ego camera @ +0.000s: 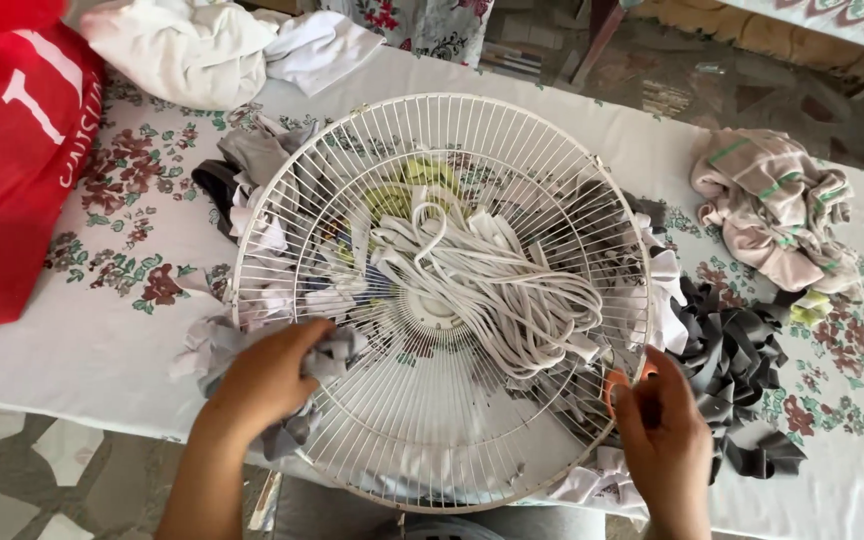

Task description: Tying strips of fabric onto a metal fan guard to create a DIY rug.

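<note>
We are seeing a white fan grille (422, 420), a white cord (492, 290), grey fabric strips (742, 370), a red bag (12, 170), and a white tabletop (102, 330) showing red-and-green flowers.

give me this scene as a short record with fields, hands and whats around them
left hand: grips grey fabric strip at the fan guard's rim
right hand: at the guard's right rim, fingers curled
white wire fan guard: lies flat on table
white cord: coiled on the guard
dark grey strips: heaped right
red bag: far left
</note>
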